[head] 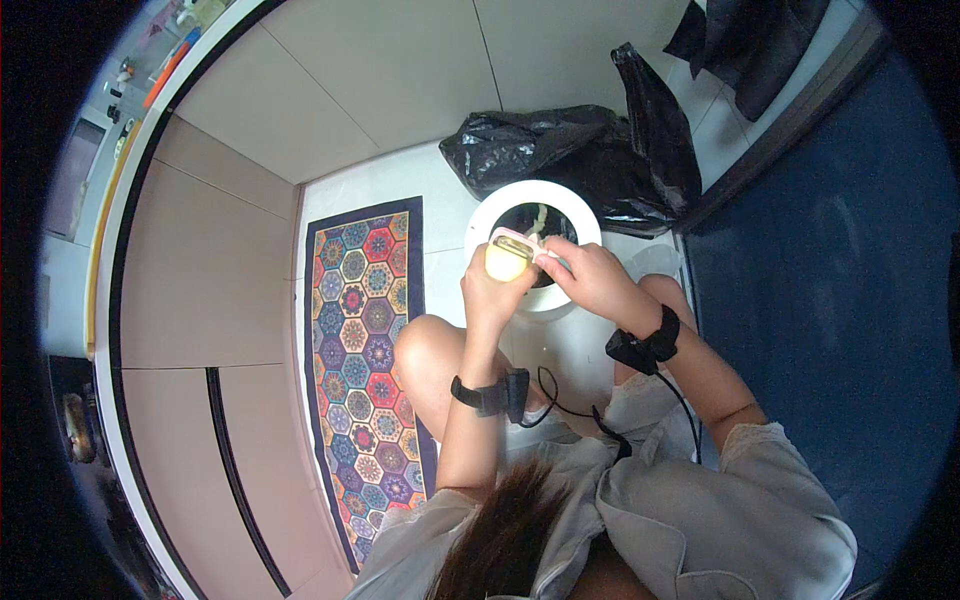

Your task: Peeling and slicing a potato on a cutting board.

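My left hand [487,296] is wrapped around a pale yellow, peeled round fruit or vegetable [504,264]; its exact kind cannot be made out. Across its top lies a pink peeler [516,241], whose handle my right hand [589,276] grips. Both hands are above a white round bin [491,214] with a dark inside. A pale strip of peel [541,217] shows against that dark opening, near the peeler's head. My fingers hide part of the bin's mouth.
Behind the bin, a black plastic bag [547,146] slumps against beige cabinet doors [397,67]. A patterned mat [367,337] runs along the left on white floor tiles. At right stands a dark blue panel [810,315]. A counter [71,292] borders the far left. Cables hang from my wrist straps.
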`<state>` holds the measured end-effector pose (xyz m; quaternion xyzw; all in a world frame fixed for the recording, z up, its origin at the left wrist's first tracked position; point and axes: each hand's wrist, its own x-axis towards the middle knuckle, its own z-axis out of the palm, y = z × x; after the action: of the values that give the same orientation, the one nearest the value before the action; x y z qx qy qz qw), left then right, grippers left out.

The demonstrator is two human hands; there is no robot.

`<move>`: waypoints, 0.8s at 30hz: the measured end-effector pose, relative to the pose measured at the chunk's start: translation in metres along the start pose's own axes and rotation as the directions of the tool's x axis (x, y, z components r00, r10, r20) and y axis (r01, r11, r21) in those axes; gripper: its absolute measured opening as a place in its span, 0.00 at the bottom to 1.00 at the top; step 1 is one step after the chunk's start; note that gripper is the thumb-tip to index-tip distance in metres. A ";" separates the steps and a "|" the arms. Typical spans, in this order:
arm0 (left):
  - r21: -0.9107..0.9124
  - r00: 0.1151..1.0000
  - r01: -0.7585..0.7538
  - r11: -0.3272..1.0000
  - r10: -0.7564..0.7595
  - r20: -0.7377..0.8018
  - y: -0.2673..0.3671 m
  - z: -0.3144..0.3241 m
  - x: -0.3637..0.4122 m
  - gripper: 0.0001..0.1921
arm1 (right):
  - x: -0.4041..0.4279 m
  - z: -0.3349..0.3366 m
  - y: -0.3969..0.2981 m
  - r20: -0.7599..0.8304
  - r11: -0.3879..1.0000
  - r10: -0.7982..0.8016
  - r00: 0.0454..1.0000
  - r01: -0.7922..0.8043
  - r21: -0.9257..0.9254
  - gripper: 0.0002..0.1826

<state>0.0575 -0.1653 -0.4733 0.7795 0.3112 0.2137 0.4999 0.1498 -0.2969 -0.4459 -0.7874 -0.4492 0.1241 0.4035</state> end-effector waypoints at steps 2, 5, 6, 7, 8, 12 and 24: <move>-0.036 0.999 -0.043 0.998 0.044 0.020 -0.002 0.000 0.000 0.23 | 0.002 0.001 0.003 -0.003 1.000 -0.011 1.000 0.011 -0.027 0.13; -0.206 0.986 -0.142 0.968 0.157 0.057 0.004 0.001 -0.006 0.23 | -0.003 0.010 0.038 0.003 0.930 0.085 0.996 -0.079 -0.359 0.13; -0.219 0.985 -0.151 0.964 0.165 0.050 0.006 -0.002 -0.006 0.24 | -0.008 0.019 0.060 0.024 0.912 0.126 0.992 -0.106 -0.397 0.13; -0.221 0.983 -0.167 0.961 0.180 0.039 0.006 -0.003 -0.002 0.24 | -0.003 0.018 0.066 0.053 0.890 0.155 0.987 -0.116 -0.441 0.13; -0.197 0.987 -0.157 0.968 0.158 -0.014 0.005 -0.004 0.002 0.23 | 0.000 0.021 0.070 0.031 0.888 0.199 0.980 -0.167 -0.429 0.14; -0.378 1.000 -0.017 0.925 0.019 0.001 -0.002 0.005 0.002 0.24 | 0.007 0.023 0.062 -0.052 0.988 0.137 0.989 -0.140 -0.067 0.17; -0.311 0.901 -0.432 0.847 0.390 -0.189 0.005 0.008 0.003 0.32 | 0.011 0.026 0.011 0.198 0.097 0.231 0.953 -0.225 0.970 0.18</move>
<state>0.0660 -0.1703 -0.4723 0.7138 0.1238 0.4129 0.5519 0.1477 -0.2775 -0.4693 -0.3887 -0.1293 0.4458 0.7959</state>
